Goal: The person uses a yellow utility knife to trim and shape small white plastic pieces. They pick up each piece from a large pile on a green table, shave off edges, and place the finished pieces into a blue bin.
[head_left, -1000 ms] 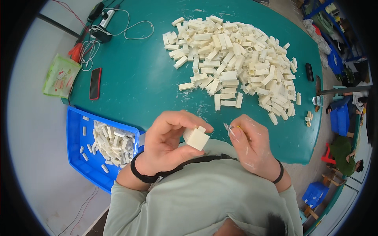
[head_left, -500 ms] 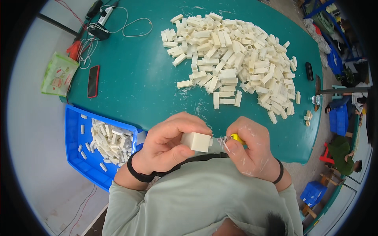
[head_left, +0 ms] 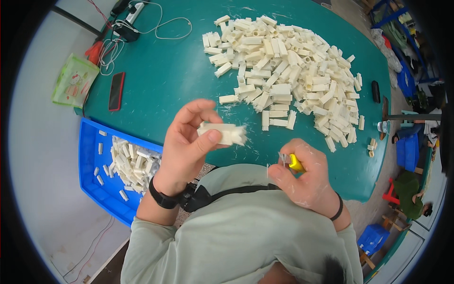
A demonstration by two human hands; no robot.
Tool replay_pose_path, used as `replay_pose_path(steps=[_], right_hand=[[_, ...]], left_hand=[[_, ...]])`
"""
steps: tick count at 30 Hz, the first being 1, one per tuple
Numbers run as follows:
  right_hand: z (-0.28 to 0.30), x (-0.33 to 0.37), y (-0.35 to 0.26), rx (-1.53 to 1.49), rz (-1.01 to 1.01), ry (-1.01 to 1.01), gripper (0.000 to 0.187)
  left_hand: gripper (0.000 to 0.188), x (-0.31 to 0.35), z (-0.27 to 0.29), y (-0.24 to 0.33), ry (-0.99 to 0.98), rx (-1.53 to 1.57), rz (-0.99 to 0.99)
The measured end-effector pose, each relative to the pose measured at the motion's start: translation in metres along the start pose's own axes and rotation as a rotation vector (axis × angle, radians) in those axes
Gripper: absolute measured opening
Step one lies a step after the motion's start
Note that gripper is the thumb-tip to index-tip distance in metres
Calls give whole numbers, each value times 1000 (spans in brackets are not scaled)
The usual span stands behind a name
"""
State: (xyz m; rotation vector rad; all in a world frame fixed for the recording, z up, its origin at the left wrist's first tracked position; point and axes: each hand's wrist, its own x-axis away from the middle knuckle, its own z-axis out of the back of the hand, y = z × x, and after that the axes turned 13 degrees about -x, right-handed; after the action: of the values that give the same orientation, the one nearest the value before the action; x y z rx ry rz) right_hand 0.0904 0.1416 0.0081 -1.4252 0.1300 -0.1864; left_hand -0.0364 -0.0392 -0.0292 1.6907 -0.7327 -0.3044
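Note:
My left hand (head_left: 191, 135) grips a cream-white plastic block (head_left: 226, 134) between thumb and fingers, its ragged, flared end pointing right. Close to my body on the right, my right hand (head_left: 307, 177) is closed around a yellow-handled knife (head_left: 296, 163). Only part of the handle and a bit of metal show; the rest is hidden by the fingers. Thin white shavings cling to that hand. Block and knife are apart. Beyond the hands, a big heap of similar cream-white blocks (head_left: 283, 61) lies on the green table (head_left: 161, 94).
A blue bin (head_left: 97, 187) with smaller white pieces (head_left: 135, 163) stands at the left. A phone (head_left: 116, 92), a green pouch (head_left: 74, 81) and a power strip (head_left: 135, 13) with cables lie at the far left. A black case (head_left: 376, 91) sits at the right edge; another person (head_left: 410, 196) sits beyond.
My left hand has lifted the block up and away from the knife and turned it, so its ragged end shows. The right hand has shifted slightly right, still holding the knife.

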Motion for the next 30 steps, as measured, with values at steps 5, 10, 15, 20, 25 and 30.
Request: replay_pose_path(steps=[5, 10, 15, 20, 25, 30], right_hand=[[6, 0, 6, 26, 2, 39, 21], [13, -3, 11, 21, -3, 92, 19], [12, -8, 14, -62, -33, 77, 19], [20, -6, 13, 15, -23, 96, 18], [27, -1, 12, 19, -71, 159, 19], [22, -4, 19, -54, -107, 163, 21]], left_hand=[[17, 13, 77, -26, 227, -423, 45], [8, 53, 195, -50, 903, -1531, -90], [20, 0, 153, -84, 649, -1704, -391], [29, -91, 42, -128, 175, -1497, -462], [37, -116, 34, -152, 32, -1472, -222], [44, -72, -13, -63, -120, -576, 84]])
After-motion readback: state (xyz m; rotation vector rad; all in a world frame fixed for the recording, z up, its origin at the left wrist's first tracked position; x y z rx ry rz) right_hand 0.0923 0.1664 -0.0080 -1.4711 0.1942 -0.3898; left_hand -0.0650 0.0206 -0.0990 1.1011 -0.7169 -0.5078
